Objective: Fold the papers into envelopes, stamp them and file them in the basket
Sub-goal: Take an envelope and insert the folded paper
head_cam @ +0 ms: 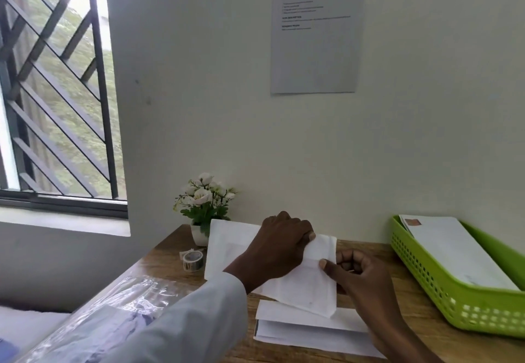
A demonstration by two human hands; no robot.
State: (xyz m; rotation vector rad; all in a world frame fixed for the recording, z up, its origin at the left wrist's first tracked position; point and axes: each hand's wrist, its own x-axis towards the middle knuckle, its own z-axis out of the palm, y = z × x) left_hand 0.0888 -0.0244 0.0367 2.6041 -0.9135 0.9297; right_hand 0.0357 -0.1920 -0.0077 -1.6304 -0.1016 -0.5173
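Green basket [443,291] holds stamped envelopes [454,251] — left hand [279,244] and right hand [360,277] pinch folded paper [306,283].

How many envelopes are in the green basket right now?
1 visible: a white envelope with a reddish stamp lies in the green basket on the table's right. Others may lie hidden beneath it.

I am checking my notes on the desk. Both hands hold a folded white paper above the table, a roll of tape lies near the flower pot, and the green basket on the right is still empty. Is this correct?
Not quite. The head view shows the green basket already holds a white envelope. The rest stands: the left hand and right hand hold the folded white paper, and the roll of tape lies near the flower pot.
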